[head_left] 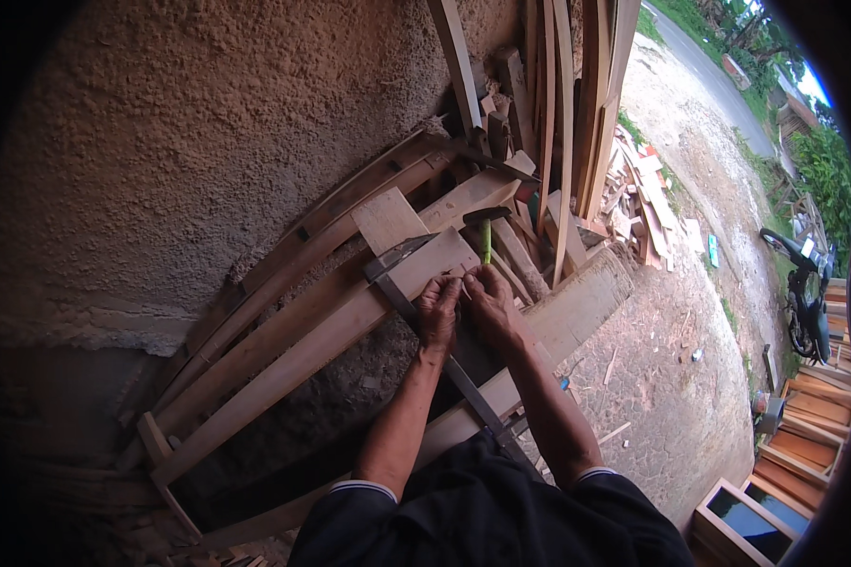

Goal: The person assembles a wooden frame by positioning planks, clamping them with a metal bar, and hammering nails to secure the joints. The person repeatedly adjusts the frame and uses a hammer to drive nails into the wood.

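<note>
My left hand (439, 307) and my right hand (490, 300) meet at the end of a wooden rail, fingertips pinched together. Whatever they hold is too small to make out. Just beyond my right hand lies a hammer (485, 244) with a yellow-green handle and dark head. The pale rail (317, 345) belongs to a wooden frame that slants down to the left. Across the frame, passing under my left hand, runs a dark metal bar (473, 392) that looks like a clamp. A short pale board (389, 222) sits against the rail's far end.
A rough plaster wall (227, 142) rises on the left. Tall planks (591, 104) lean at the back, near a heap of wood scraps (645, 194). A thick plank (577, 307) lies to the right. Farther right stand a motorcycle (806, 293) and wooden frames (728, 520).
</note>
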`<state>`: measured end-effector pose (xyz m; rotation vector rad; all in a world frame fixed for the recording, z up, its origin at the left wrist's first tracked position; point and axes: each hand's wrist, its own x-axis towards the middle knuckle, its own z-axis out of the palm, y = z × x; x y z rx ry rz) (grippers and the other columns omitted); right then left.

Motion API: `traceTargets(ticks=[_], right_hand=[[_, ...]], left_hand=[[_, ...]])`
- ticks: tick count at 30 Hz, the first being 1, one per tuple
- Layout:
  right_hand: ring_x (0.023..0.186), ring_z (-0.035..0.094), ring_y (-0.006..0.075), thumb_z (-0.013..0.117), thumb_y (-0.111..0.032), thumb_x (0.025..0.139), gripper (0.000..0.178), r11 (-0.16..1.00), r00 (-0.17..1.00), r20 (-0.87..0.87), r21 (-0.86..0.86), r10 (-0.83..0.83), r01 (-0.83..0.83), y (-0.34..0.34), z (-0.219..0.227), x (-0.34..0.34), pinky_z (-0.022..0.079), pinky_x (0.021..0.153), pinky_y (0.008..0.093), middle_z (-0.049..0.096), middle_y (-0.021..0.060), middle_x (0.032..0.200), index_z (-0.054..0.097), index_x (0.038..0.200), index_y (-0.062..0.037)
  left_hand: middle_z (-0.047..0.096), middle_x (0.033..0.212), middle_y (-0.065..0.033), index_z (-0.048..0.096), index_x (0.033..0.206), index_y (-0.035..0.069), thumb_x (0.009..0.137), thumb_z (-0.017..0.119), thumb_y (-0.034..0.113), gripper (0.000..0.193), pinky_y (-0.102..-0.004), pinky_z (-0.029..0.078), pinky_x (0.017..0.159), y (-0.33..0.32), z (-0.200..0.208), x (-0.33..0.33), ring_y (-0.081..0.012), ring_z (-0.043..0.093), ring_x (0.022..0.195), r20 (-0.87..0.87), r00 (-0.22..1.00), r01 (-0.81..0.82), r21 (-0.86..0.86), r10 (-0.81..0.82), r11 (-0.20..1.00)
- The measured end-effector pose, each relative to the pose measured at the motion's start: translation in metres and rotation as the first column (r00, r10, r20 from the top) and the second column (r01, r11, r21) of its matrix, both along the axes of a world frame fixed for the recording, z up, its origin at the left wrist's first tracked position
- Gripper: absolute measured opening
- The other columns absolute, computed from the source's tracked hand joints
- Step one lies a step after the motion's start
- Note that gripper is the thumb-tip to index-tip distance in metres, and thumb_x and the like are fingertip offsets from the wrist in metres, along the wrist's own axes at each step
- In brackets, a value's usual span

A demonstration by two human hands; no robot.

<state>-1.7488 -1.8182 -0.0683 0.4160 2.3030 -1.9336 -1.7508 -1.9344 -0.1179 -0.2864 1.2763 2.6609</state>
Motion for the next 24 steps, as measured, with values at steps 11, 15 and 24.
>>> traceTargets(ticks=[11, 15, 24], right_hand=[[0.072, 0.053, 0.0083, 0.059, -0.031, 0.097, 0.024, 0.976, 0.989, 0.143, -0.203, -0.047, 0.076, -0.017, 0.022, 0.002, 0.044, 0.064, 0.0274, 0.057, 0.0, 0.081, 0.06, 0.099, -0.008], [0.078, 0.058, 0.0113, 0.062, -0.032, 0.097, 0.026, 0.953, 0.989, 0.116, -0.278, -0.093, 0.122, -0.021, 0.011, -0.003, 0.047, 0.068, 0.0292, 0.062, 0.0039, 0.087, 0.062, 0.102, -0.0064], [0.085, 0.067, 0.0263, 0.062, -0.024, 0.092, 0.025, 0.982, 0.995, -0.096, 0.187, 0.001, 0.017, -0.007, 0.023, 0.002, 0.052, 0.077, 0.0385, 0.068, 0.0157, 0.088, 0.066, 0.099, -0.0006]], left_hand=[[0.058, 0.092, -0.0003, 0.058, 0.099, 0.008, 0.103, 0.055, 0.019, 0.012, -0.0248, 0.046, 0.076, 0.001, -0.017, -0.008, -0.0079, 0.051, 0.085, -0.061, 0.992, -0.118, -0.165, 0.11, 0.979], [0.058, 0.093, -0.0007, 0.057, 0.099, 0.007, 0.104, 0.055, 0.019, 0.013, -0.0257, 0.047, 0.076, 0.001, -0.018, -0.009, -0.0085, 0.05, 0.086, -0.041, 0.995, -0.096, -0.045, 0.094, 0.994], [0.057, 0.09, 0.0001, 0.057, 0.098, 0.006, 0.105, 0.054, 0.017, 0.013, -0.0278, 0.047, 0.076, -0.018, -0.009, -0.017, -0.0088, 0.049, 0.085, -0.32, 0.934, -0.032, -0.521, -0.161, 0.853]])
